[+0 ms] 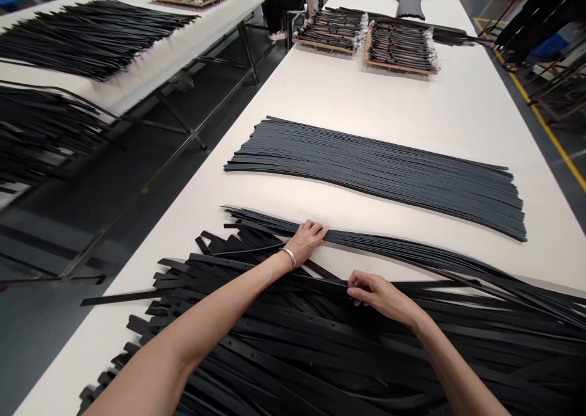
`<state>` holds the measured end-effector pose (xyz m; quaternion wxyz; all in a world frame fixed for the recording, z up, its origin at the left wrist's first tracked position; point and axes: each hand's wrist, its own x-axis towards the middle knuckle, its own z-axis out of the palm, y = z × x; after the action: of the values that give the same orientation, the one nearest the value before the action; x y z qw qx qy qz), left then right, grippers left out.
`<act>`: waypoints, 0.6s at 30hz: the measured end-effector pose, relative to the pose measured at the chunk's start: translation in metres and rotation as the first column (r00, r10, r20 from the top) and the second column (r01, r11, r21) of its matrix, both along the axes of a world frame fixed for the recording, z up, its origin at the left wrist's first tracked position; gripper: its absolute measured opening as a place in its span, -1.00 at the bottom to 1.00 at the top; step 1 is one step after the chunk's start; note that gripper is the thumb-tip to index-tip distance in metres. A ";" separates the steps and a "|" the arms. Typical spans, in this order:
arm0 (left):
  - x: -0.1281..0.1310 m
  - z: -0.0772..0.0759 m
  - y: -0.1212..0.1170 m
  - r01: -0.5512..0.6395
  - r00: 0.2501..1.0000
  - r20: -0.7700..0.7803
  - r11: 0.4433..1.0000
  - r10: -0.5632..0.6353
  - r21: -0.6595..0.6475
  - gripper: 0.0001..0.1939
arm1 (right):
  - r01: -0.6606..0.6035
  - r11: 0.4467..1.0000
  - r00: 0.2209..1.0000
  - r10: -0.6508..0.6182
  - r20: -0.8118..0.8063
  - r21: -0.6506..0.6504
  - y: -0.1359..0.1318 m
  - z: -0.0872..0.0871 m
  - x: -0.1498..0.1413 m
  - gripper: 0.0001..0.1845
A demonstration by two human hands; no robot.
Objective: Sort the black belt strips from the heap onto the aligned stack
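Note:
My left hand (pixel 306 242), with a silver bangle at the wrist, lies over a narrow row of black strips (pixel 389 245), its fingers curled over the far edge. Closer to me, my right hand (pixel 372 294) pinches the edge of a black strap (pixel 327 284) between thumb and fingers. Under both forearms spreads a large, loose heap of black straps (pixel 274 349), some with small holes, their ends jutting unevenly to the left. Beyond my hands, a wide flat row of black strips (pixel 375 171) lies neatly side by side.
Farther up the white table (pixel 311 92) stand two trays, a left one (pixel 329 31) and a right one (pixel 400 46), holding dark bundled pieces. Another table on the left carries a pile of black strips (pixel 91 34). People's legs show at the far end and right.

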<state>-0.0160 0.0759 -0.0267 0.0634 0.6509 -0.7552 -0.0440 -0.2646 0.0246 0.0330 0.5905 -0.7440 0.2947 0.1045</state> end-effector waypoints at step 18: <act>0.000 0.000 0.000 -0.013 1.000 -0.007 1.000 0.013 0.015 -0.53 | -0.048 0.841 0.996 0.081 0.037 -0.539 0.060 -0.001 -0.021 -0.86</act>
<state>-0.0160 0.0758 -0.0267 0.0614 0.6561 -0.7504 -0.0515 -0.2860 0.0847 0.0316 0.3629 -0.8919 0.2694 0.0157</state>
